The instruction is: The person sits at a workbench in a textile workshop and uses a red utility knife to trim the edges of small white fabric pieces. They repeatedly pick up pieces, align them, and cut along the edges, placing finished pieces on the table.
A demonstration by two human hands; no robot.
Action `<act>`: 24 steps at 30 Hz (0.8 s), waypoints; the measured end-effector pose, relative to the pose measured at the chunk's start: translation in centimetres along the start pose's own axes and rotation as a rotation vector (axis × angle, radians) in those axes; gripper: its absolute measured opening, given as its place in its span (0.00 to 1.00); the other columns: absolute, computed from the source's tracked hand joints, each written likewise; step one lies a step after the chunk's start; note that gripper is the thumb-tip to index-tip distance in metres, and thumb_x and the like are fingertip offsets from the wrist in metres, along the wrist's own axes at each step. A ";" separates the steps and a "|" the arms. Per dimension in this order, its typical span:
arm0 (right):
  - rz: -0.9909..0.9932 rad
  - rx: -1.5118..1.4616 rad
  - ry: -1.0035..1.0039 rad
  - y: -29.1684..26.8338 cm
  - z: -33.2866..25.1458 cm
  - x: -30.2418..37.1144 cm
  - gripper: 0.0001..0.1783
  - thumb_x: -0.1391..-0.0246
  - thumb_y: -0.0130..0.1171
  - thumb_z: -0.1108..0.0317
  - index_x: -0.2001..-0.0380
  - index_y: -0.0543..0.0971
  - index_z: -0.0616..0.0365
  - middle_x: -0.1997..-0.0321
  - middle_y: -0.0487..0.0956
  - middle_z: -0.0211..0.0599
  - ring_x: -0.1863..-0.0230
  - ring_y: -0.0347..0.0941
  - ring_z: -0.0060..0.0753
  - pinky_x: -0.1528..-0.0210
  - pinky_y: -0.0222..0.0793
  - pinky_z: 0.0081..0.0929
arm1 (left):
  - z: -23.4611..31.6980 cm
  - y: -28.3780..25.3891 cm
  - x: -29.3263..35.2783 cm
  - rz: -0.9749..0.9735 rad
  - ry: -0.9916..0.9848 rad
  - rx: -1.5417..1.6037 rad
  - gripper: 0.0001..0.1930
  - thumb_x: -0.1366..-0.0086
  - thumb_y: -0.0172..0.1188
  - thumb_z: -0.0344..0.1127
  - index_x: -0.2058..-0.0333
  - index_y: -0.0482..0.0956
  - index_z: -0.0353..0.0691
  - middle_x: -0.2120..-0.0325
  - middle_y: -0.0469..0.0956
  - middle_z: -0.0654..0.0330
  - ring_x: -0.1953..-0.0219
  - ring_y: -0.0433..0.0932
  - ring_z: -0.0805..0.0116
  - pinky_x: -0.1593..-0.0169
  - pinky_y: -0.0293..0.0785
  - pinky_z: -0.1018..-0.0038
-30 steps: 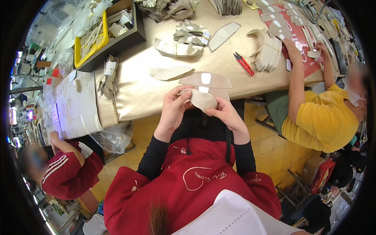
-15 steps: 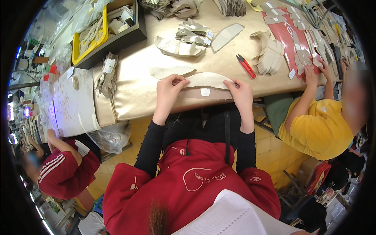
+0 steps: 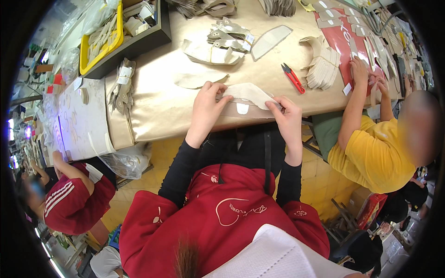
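Note:
My left hand (image 3: 207, 103) and my right hand (image 3: 287, 114) both pinch a curved cream fabric piece (image 3: 248, 92) at the near edge of a tan work table (image 3: 162, 106). The piece lies flat over a tan piece with a small white tab (image 3: 242, 109). My left fingers grip its left end, my right fingers its right end. Another cream cut piece (image 3: 199, 79) lies just beyond my left hand. Red thread snips (image 3: 292, 78) rest on the table past my right hand.
Stacks of cut pieces (image 3: 218, 44) and a bundle (image 3: 324, 65) lie further back. A dark tray with a yellow bin (image 3: 99, 41) stands at the back left. A person in yellow (image 3: 371, 148) works at my right, a person in red (image 3: 74, 194) at my left.
The fabric piece came down from in front of my chest onto the table edge. My hands spread apart along it and now press it flat.

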State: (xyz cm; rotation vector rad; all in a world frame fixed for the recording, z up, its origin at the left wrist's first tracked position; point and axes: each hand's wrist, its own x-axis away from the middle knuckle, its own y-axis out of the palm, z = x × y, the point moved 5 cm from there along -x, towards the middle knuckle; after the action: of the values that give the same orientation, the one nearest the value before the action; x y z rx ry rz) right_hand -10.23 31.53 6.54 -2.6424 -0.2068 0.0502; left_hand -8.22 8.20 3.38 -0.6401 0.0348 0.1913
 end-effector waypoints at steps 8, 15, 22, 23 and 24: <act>0.089 -0.200 0.171 -0.8 1.6 -0.2 0.09 0.44 0.66 0.69 0.65 0.83 0.67 0.76 0.76 0.24 0.76 0.61 0.12 0.74 0.57 0.17 | -1.3 -0.1 -0.1 -0.200 -0.274 0.483 0.07 0.39 0.67 0.31 0.69 0.78 0.36 0.68 0.76 0.68 0.71 0.71 0.80 0.65 0.68 0.80; 0.010 -0.327 0.233 -1.1 2.4 -0.2 0.11 0.45 0.67 0.68 0.67 0.84 0.68 0.76 0.77 0.21 0.73 0.67 0.11 0.71 0.61 0.13 | -2.1 -1.7 0.5 -0.254 -0.416 0.677 0.06 0.38 0.66 0.31 0.68 0.80 0.36 0.76 0.77 0.70 0.73 0.68 0.83 0.69 0.63 0.83; -0.038 -0.243 0.319 0.9 3.3 -0.2 0.10 0.47 0.69 0.68 0.70 0.85 0.66 0.78 0.77 0.24 0.75 0.67 0.11 0.72 0.61 0.14 | -3.5 -1.7 1.2 -0.099 -0.479 0.469 0.08 0.39 0.66 0.32 0.70 0.82 0.33 0.79 0.78 0.67 0.76 0.69 0.83 0.71 0.64 0.82; -0.030 -0.187 0.337 1.0 3.5 -0.2 0.10 0.47 0.69 0.67 0.70 0.85 0.66 0.79 0.77 0.24 0.75 0.67 0.11 0.72 0.61 0.14 | -3.6 -1.8 1.3 -0.087 -0.490 0.414 0.08 0.39 0.67 0.33 0.70 0.82 0.32 0.80 0.78 0.67 0.76 0.69 0.83 0.71 0.65 0.82; -0.021 -0.132 0.356 1.0 3.7 -0.2 0.11 0.47 0.70 0.67 0.70 0.85 0.66 0.79 0.77 0.24 0.76 0.67 0.11 0.73 0.61 0.14 | -3.4 -1.9 1.4 -0.073 -0.462 0.369 0.09 0.40 0.67 0.34 0.69 0.83 0.32 0.80 0.78 0.66 0.76 0.70 0.82 0.71 0.65 0.81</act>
State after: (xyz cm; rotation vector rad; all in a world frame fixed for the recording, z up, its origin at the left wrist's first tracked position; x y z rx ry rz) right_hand -10.59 32.35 2.81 -2.7222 -0.1202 -0.4517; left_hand -6.40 4.90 1.61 -0.2175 -0.3902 0.2515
